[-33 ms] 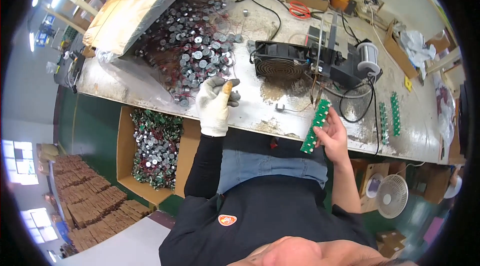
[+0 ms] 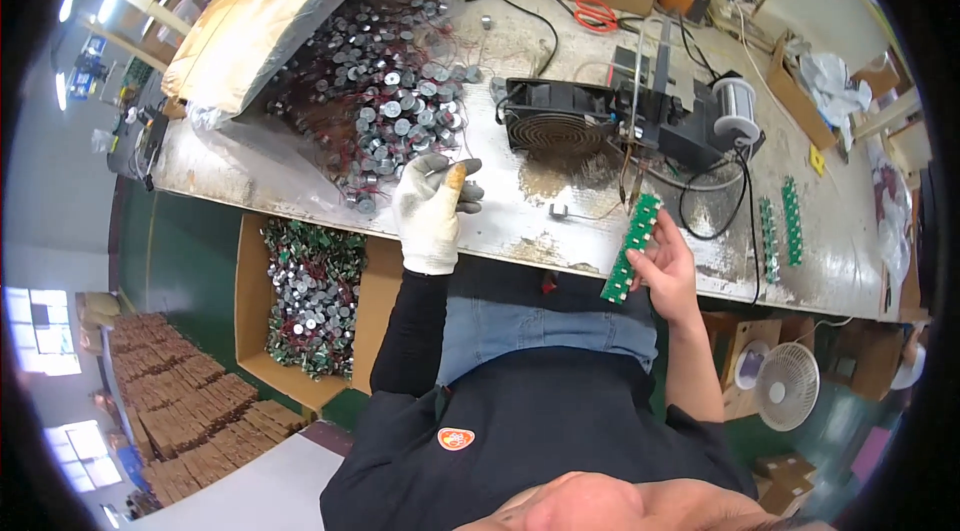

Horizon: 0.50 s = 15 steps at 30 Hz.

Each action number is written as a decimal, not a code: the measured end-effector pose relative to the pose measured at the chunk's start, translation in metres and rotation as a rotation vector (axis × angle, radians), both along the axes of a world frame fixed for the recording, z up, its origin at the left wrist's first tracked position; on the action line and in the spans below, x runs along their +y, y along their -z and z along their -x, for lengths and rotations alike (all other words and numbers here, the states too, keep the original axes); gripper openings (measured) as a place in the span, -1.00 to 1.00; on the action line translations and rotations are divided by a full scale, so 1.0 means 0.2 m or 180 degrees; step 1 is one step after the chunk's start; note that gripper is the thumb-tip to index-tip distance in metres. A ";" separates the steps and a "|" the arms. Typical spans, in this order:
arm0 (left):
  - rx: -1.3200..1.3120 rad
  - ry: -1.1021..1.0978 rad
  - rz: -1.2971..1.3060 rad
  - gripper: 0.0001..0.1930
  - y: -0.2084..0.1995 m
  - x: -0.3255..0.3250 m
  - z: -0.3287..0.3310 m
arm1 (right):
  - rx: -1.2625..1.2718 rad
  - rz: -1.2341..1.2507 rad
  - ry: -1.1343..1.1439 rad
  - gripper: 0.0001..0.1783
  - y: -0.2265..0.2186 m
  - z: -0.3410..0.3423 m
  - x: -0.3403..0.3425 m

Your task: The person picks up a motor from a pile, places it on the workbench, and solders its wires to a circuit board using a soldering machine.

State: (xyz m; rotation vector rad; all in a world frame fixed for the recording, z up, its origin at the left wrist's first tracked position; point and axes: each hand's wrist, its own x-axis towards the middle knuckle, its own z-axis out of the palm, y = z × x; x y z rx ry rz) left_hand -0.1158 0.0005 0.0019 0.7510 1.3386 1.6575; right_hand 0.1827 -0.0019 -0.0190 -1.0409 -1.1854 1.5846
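Observation:
My right hand (image 2: 664, 269), bare, grips a long green circuit board strip (image 2: 632, 253) between thumb and fingers. The strip is tilted over the table's front edge, its upper end near the soldering stand's tip. Left of it, a small metal motor (image 2: 558, 211) lies on the table, with thin wires running toward the strip. My left hand (image 2: 432, 206) wears a white glove with grey fingertips and a yellowed thumb. Its thumb and fingers are drawn together beside a heap of small round motors (image 2: 405, 126) with red wires; anything between the fingertips is hidden.
Behind the strip stand a black fan (image 2: 558, 116) and a solder wire spool (image 2: 735, 111). Two more green strips (image 2: 792, 221) lie at right. Orange-handled scissors (image 2: 595, 15) rest farther back. A cardboard box (image 2: 252, 331) of wired parts stands below the table at left.

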 end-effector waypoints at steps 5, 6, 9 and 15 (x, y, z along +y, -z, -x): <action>-0.0386 0.0401 0.0199 -0.49 0.03 -0.06 -0.14 | 0.0072 0.0047 -0.0028 -0.21 0.00 -0.01 0.01; -0.0435 0.0532 0.0282 -0.51 0.02 -0.08 -0.17 | 0.0029 0.0056 -0.0027 -0.20 0.01 -0.02 0.01; -0.0611 0.0783 0.0394 -0.61 0.06 -0.11 -0.24 | -0.0045 0.0092 -0.0069 -0.18 0.01 -0.01 0.01; -0.0256 0.1558 0.0795 -0.66 0.05 -0.12 -0.36 | 0.0036 0.0338 -0.0059 -0.17 -0.01 -0.01 0.01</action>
